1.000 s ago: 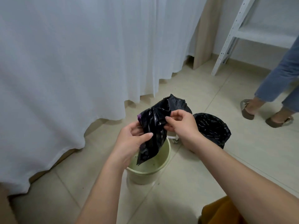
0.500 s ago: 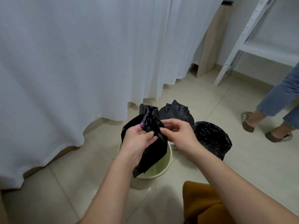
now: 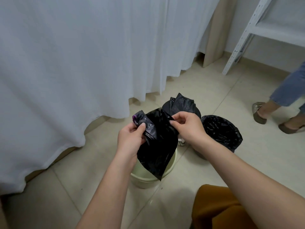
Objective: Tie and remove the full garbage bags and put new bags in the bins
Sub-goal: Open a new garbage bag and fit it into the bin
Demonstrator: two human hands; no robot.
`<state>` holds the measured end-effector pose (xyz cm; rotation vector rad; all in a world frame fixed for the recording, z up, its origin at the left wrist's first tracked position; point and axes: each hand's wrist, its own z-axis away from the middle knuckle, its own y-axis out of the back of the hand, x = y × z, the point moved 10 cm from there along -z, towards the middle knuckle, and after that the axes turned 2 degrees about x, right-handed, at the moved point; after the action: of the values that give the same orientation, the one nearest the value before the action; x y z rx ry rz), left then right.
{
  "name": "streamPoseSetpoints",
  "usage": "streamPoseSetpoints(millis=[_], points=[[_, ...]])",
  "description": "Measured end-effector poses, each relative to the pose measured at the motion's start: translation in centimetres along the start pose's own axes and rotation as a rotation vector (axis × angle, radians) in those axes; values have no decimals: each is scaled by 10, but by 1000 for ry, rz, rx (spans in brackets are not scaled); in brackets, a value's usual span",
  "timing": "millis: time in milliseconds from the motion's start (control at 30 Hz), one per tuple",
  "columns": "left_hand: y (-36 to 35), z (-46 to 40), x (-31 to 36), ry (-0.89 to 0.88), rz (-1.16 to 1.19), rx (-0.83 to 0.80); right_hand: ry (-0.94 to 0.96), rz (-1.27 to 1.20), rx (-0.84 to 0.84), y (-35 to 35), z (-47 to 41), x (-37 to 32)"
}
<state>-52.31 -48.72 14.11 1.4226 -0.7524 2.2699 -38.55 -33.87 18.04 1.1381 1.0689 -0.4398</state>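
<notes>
the left hand gripped a small roll of black bags, thumb pressed over its crinkled film, a purple core showing at the roll's far end. from it hung a new bag, a flat, thin, glossy black sheet tapering to a point, its long axis running down and a little right. the right hand pinched the bag's upper right edge between thumb and curled fingers, so both hands held the same film, left at the roll, right at the free edge, close together with the sheet stretched between them

the bag hung straight over the bin, a pale green round plastic pail on the tiled floor, its tip dipping to the near rim. the bin looked unlined, so the coming move probably turned on this: the bin lay directly below both hands, nearer the left wrist, and the bag would have to be torn free and opened before going down into it

behind the bin stood a tied bag, bunched and wrinkled at its top, and to its right a lined bin with shiny film folded over its rim. a white curtain hung along the left, a white rack stood at the far right corner, and another person's foot was on the floor at the right edge
</notes>
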Motion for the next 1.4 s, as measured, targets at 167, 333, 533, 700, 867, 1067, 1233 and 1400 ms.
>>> streamPoseSetpoints(millis=[167,333,533,700,867,1067,1233,1400], points=[[4,-1,-1,-3,38,-1,-27,-12,-24,1,-3,-1],[0,-2,2,-28,100,-29,5,17,-112,-18,-4,-15],[6,-6,5,-47,112,-4,58,170,-312,-48,-1,-29],[17,-12,5,-46,118,56,59,252,-358,-53,-3,-25],[26,-18,4,-42,75,105,6,123,-240,-36,-18,-19],[22,-18,5,-43,72,99,44,82,-135,-18,-22,-22],[17,-14,7,-46,31,54,132,257,-160,-19,-18,-33],[5,-9,8,-1,49,-33,152,138,-452,-44,2,-43]])
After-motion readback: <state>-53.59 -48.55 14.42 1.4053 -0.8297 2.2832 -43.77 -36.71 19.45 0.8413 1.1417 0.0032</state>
